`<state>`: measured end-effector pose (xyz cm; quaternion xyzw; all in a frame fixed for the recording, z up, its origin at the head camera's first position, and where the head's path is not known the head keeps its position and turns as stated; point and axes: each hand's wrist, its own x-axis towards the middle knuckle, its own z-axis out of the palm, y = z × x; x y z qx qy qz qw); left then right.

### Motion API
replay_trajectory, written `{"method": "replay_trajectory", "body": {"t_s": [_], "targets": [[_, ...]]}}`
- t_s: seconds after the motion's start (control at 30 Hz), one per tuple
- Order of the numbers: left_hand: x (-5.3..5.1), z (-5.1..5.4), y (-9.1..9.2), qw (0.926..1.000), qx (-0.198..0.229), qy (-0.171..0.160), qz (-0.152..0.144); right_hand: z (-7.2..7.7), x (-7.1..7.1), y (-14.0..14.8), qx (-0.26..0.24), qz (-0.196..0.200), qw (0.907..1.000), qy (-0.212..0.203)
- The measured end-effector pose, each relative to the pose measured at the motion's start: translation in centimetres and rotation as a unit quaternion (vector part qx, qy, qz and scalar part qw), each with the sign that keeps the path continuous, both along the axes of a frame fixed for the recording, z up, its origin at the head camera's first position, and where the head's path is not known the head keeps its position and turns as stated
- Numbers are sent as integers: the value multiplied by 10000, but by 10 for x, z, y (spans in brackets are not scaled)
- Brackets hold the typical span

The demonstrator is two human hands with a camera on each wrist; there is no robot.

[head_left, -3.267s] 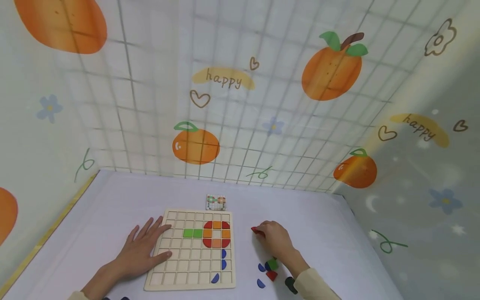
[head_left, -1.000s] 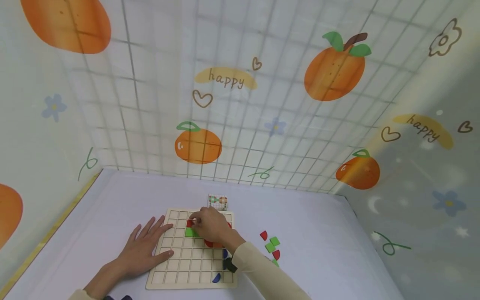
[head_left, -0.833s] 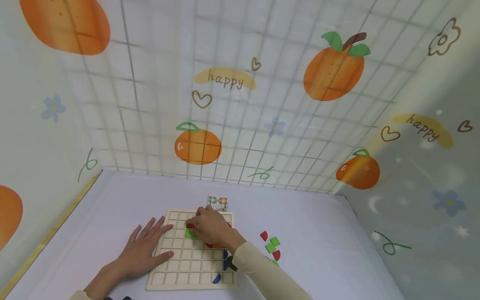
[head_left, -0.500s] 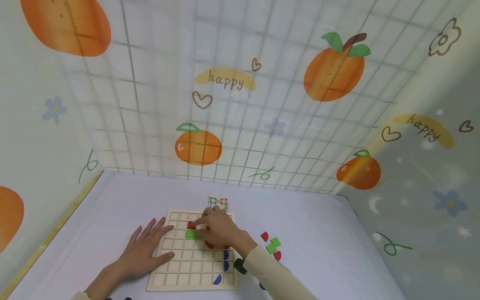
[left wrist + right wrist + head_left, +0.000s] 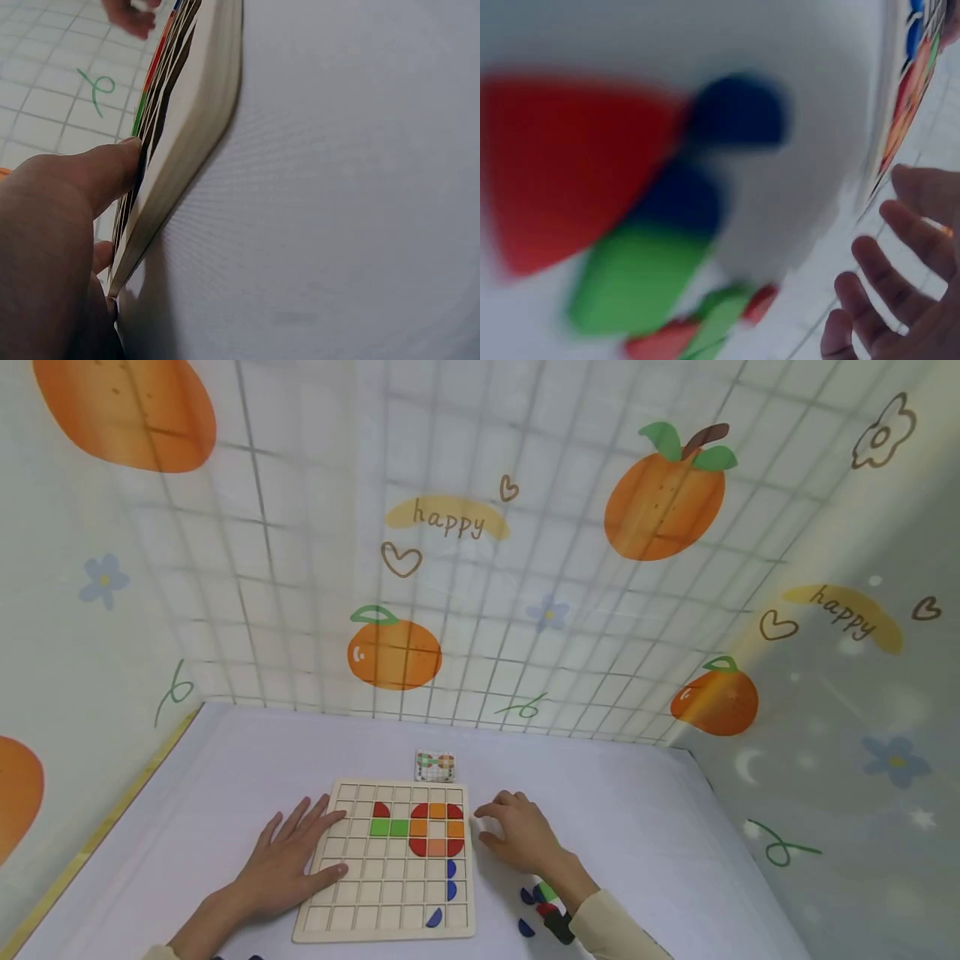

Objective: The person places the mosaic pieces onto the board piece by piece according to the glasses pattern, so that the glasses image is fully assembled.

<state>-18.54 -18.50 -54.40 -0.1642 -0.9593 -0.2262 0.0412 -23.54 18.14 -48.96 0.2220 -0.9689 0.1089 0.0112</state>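
My left hand [image 5: 281,864] rests with spread, straight fingers on the left edge of a wooden grid board [image 5: 360,893]. The left wrist view has the thumb [image 5: 112,169] on the board's rim. Just right of the board hovers my right hand [image 5: 525,835], its fingers loosely bent and holding nothing. A red quarter-circle tile [image 5: 381,811] sits above the left of two green square tiles [image 5: 380,827]. Red and orange tiles [image 5: 437,811] form a ring around a bare cell. Below it lie blue half-circle tiles [image 5: 452,869], the lowest one tilted.
Loose tiles lie near my right wrist: blue half-circles [image 5: 527,927], plus red [image 5: 570,165] and green [image 5: 641,281] ones, blurred in the right wrist view. The right forearm partly hides them. Behind the board is a small pattern card [image 5: 435,766]. A printed curtain [image 5: 480,568] hangs at the back.
The right hand has let go of the red quarter-circle tile on the board above the left green square and drawn back to the right. My left hand stays in place.
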Motion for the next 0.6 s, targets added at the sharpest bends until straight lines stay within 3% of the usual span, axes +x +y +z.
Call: {"method": "replay_trajectory", "body": {"t_s": [0.13, 0.33, 0.6], "targets": [[1, 2, 1, 10000, 49, -12, -15, -5, 6, 32, -24, -464, 9988, 142], [2, 4, 1, 10000, 69, -51, -26, -5, 15, 70, -187, -828, 9952, -483], [1, 2, 1, 10000, 41, -23, -4, -3, 17, 85, -454, -1023, 9905, -794]]}}
